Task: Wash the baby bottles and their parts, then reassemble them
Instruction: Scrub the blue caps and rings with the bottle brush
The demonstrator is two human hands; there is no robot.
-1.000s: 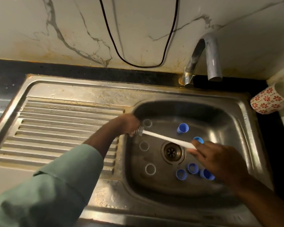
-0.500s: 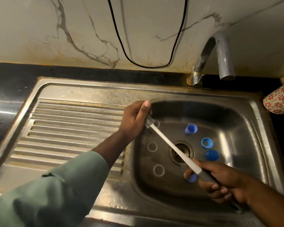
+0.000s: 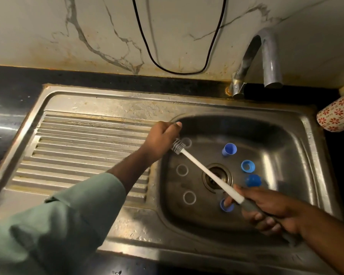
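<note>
A stainless-steel sink (image 3: 306, 147) is seen from above, with its basin in the right half of the frame and a ribbed drainboard (image 3: 83, 155) to the left.

A bottle brush (image 3: 209, 173) is held diagonally across the basin. Its grey handle end is gripped by the right hand (image 3: 270, 211) at the lower right of the frame, with the fingers curled round it. The white shaft passes over the drain (image 3: 222, 175), and the bristled head is located at the upper left of the basin.

The left hand (image 3: 161, 139) is positioned at the basin's upper-left edge, directly beside the brush head, with the fingers curled and the thumb extended along the rim. A clear part (image 3: 186, 142) is visible just beside this hand, at the brush head; whether it is gripped cannot be determined.

Two clear rings (image 3: 182, 170) (image 3: 189, 197) are located on the basin floor below the left hand, left of the drain.

Four blue caps are located right of the drain. One cap (image 3: 229, 149) lies on its side at the upper centre of the basin. A second cap (image 3: 248, 166) and a third cap (image 3: 253, 180) are situated below it, near the right hand. The fourth cap (image 3: 225, 207) is partly covered by the fingers of the right hand.

A tap (image 3: 266, 56) is mounted behind the basin. A cup with a red flower pattern (image 3: 336, 116) is located at the right edge of the frame.
</note>
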